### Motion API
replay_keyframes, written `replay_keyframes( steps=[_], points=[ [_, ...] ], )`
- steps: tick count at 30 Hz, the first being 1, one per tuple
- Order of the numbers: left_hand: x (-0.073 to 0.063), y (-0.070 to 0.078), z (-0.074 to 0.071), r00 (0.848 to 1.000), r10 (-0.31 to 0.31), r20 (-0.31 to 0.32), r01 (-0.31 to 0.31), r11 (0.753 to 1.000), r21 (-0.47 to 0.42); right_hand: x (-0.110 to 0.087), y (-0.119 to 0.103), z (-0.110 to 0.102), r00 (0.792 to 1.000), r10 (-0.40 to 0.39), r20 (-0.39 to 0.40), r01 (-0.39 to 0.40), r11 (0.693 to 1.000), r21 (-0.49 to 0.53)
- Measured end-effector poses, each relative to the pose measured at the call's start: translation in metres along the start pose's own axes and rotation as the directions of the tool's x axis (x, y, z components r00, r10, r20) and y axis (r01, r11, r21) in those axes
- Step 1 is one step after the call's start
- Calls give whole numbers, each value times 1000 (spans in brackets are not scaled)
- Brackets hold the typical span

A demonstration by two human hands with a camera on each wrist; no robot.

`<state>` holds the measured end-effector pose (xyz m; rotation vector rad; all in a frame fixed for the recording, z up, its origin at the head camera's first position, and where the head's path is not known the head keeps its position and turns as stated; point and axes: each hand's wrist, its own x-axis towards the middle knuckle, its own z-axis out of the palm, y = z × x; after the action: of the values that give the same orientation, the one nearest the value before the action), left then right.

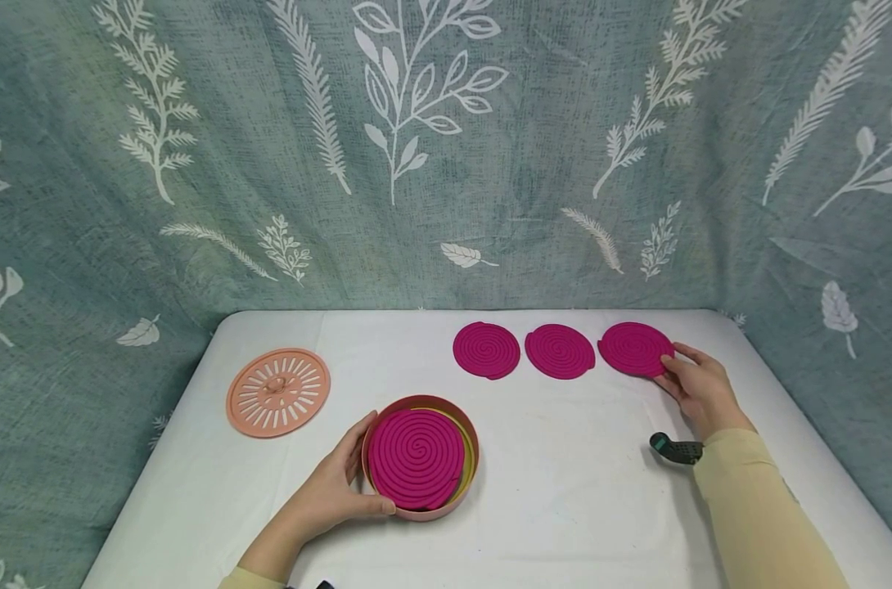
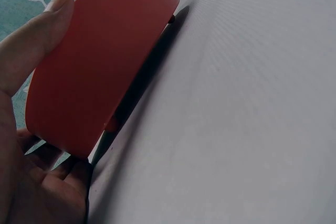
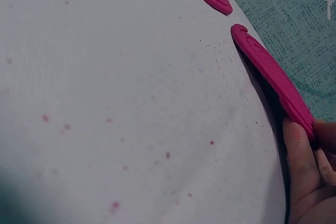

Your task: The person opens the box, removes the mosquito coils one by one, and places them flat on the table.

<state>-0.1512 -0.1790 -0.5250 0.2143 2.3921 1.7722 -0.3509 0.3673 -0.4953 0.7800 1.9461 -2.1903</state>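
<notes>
The left hand (image 1: 334,495) grips a coral, round, plastic-looking tub (image 2: 102,59); the right hand (image 1: 700,388) pinches a magenta, clay-like spiral disc (image 1: 632,348) (by 1 edge). Such lopsided support could uncoil it.

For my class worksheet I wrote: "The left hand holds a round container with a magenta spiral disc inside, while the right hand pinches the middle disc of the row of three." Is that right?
One detail is wrong: the head view shows the right hand pinching the rightmost disc. The left hand does hold the round container.
</notes>
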Motion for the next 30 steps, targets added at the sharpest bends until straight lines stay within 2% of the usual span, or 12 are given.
replay_keyframes(
  steps=[17, 30],
  points=[
    [0, 1, 0, 1000, 5, 2, -5, 1000, -4, 4, -5, 1, 999, 35, -7, -36, 998, -48],
    [0, 2, 0, 1000, 2, 1, -2, 1000, -7, -1, -13, -5, 997, 54, 59, -51, 997, -63]
  ],
)
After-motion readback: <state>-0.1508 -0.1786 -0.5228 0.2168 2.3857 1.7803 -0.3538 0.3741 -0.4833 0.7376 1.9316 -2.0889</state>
